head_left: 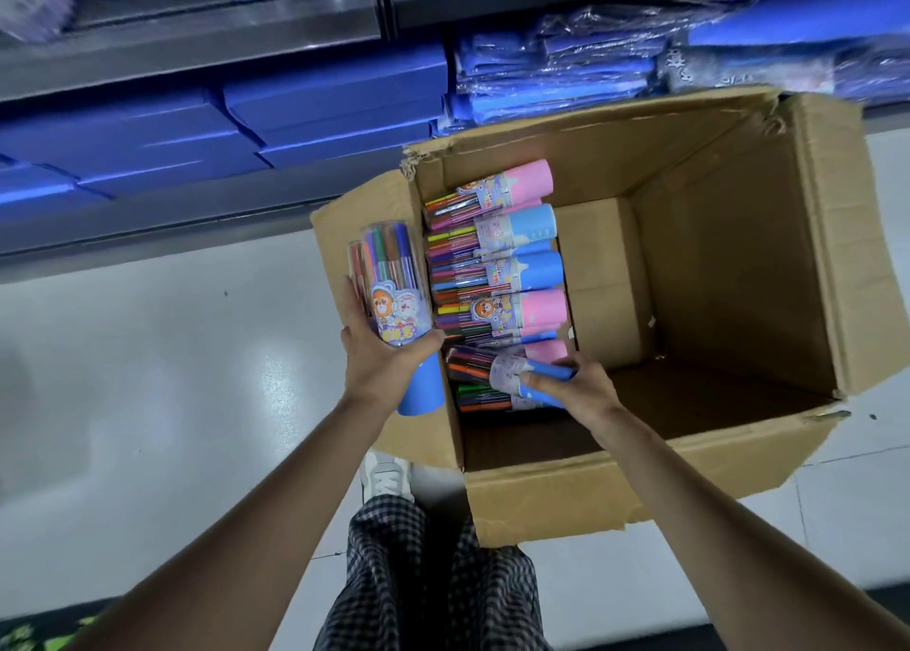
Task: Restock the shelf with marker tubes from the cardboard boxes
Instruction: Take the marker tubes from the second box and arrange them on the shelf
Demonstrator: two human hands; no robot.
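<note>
Now, in the head view, the left hand [381,355] holds two marker tubes [394,295] together, just outside the cardboard box [738,266]. Inside the box, the right hand [576,387] grips a blue-capped tube [502,372] lying on the row of tubes [497,266] along the left wall.

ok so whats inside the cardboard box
The brown cardboard box holds clear marker tubes with pink and blue bases, lying stacked along its left wall; the rest shows bare bottom. The right hand grips one. How many lie underneath is hidden.
</note>
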